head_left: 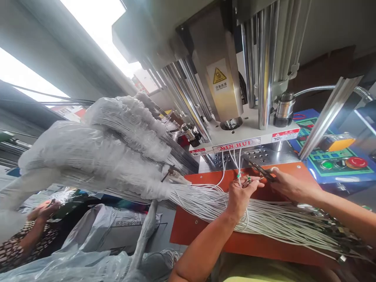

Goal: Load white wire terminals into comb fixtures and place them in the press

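Note:
My left hand (241, 192) is closed, its fingers pinching white cables (239, 172) that show small green parts near their ends. Several of these cables run up under the machine's white plate. Just to the right, my right hand (286, 185) grips one end of a narrow dark metal bar (258, 169), which slants up toward the machine's perforated metal bed (258, 156). Fine details of the bar are too small to make out. Below both hands, a thick bundle of white cables (202, 199) lies across the orange-red work board (188, 225).
Above the hands stands a press with a heated-surface warning label (217, 76) and shiny columns (266, 70). A blue control panel (337, 172) with a red button sits right. Plastic-wrapped cable bundles (96, 152) hang left. Another person's hands (44, 209) are at far left.

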A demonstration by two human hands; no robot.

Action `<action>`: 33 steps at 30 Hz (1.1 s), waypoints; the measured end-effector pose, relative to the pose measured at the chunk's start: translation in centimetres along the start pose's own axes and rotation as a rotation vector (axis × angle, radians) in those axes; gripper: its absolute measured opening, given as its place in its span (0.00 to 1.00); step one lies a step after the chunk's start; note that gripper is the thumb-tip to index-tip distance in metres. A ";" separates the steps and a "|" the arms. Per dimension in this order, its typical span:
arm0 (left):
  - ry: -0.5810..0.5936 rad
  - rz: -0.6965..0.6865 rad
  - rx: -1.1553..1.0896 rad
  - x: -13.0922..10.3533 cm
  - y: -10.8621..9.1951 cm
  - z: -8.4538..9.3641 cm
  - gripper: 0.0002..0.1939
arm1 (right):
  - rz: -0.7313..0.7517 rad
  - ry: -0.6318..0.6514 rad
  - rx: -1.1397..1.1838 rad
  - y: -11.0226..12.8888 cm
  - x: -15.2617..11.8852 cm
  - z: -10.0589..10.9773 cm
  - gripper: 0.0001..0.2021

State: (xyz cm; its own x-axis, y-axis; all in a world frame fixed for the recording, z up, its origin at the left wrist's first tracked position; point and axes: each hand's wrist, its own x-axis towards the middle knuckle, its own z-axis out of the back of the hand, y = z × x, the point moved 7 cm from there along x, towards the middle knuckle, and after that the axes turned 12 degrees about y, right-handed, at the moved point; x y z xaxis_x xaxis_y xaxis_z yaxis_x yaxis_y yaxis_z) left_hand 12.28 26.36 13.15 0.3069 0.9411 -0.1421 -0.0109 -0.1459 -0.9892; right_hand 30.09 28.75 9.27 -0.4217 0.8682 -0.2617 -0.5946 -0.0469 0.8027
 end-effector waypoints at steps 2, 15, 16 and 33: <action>0.017 0.011 0.021 -0.2 0.0 0.0 0.12 | -0.002 0.028 0.066 -0.2 -0.3 -1.0 0.07; 0.086 -0.043 0.345 -0.3 1.1 -1.5 0.08 | -0.055 0.096 0.283 0.0 -1.0 -2.3 0.11; 0.091 -0.060 0.393 -0.2 1.1 -1.6 0.07 | -0.051 0.089 0.268 0.0 -1.0 -2.2 0.11; 0.083 -0.152 0.575 0.1 0.9 -2.1 0.08 | 0.024 -0.004 0.015 -1.5 -0.7 -3.2 0.14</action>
State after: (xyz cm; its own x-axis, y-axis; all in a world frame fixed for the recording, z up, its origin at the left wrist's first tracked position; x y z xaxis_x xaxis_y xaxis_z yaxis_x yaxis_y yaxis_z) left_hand 14.29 25.65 12.34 0.4185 0.9081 -0.0177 -0.4670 0.1985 -0.8617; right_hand 29.04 26.65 6.52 -0.4326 0.8691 -0.2400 -0.5740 -0.0601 0.8167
